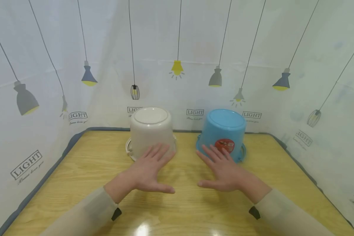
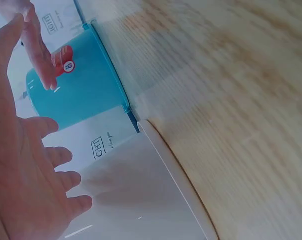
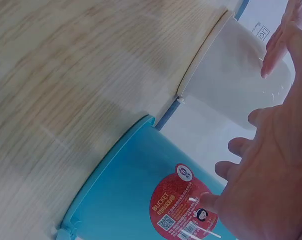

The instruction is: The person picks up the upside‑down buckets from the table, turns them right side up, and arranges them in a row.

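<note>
A white bucket [image 1: 151, 131] stands upside down on the wooden table, left of centre. To its right is a blue bucket [image 1: 222, 127], also bottom up, with a red oval label [image 3: 178, 205] on its side. My left hand [image 1: 150, 170] is held in front of the white bucket, fingers spread and straight, palm down. My right hand [image 1: 224, 170] is spread likewise before the blue bucket. Neither hand holds anything. Whether the fingertips touch the buckets I cannot tell. In the left wrist view the white bucket's wall [image 2: 136, 195] shows beyond the fingers.
The wooden table [image 1: 186, 209] runs back to a dark blue edge strip [image 1: 106, 129]. Behind and at both sides hangs a white sheet [image 1: 153, 42] printed with lamps and the word LIGHT. Handles lie down around the bucket rims.
</note>
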`<state>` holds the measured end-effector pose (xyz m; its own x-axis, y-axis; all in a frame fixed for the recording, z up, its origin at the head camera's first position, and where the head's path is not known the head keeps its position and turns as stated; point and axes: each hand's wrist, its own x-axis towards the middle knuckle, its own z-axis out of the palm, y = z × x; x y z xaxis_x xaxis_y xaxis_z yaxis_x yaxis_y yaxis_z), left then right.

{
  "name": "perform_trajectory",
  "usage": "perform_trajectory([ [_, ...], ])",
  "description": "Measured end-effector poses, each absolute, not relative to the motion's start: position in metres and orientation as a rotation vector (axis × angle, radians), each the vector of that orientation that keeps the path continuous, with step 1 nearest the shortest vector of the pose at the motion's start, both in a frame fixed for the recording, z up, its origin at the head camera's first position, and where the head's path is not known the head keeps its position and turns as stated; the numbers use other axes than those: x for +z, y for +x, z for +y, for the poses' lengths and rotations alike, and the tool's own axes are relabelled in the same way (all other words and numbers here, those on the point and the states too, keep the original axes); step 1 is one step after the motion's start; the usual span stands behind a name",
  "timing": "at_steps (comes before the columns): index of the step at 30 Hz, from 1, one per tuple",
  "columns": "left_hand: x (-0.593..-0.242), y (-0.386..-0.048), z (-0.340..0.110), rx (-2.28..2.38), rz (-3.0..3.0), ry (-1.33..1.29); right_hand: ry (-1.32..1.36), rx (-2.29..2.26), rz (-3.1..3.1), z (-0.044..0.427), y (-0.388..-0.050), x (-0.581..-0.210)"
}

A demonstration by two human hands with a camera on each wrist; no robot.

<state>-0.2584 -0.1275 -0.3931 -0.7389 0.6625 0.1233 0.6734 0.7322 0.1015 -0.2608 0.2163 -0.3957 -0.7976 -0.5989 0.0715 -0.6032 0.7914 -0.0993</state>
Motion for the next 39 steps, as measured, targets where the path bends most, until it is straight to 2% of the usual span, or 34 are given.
perform_trajectory([
  [15,-0.399,-0.261,-0.145,-0.372,-2.75,-1.026,1.008,0.425,-2.916,0.197,-0.265,-0.384],
  [31,-0.398,-0.262,-0.193,-0.449,-2.846,-0.793,0.938,0.463,-3.058,0.156,-0.295,-0.392],
  [39,-0.403,-0.267,-0.212,-0.43,-2.934,-0.654,0.819,0.52,-3.156,0.143,-0.315,-0.397],
])
